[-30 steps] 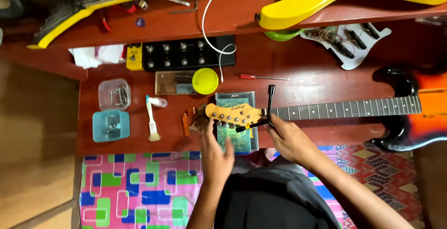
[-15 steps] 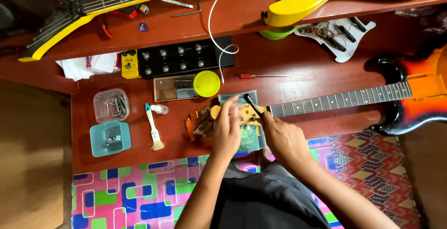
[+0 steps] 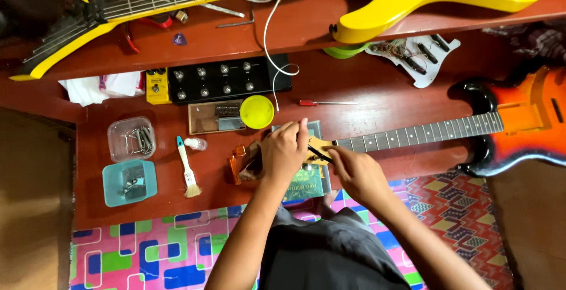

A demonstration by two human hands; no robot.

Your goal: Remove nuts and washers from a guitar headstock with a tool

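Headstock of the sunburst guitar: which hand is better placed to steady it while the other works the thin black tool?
Left. The left hand already lies over the headstock, while the right hand pinches the black tool at the neck side.

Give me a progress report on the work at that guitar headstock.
Done: tools are laid out, with a small brush and a red screwdriver on the red table. In hand: the left hand covers the headstock while the right hand works a thin black tool there. Left: the headstock is too hidden to judge.
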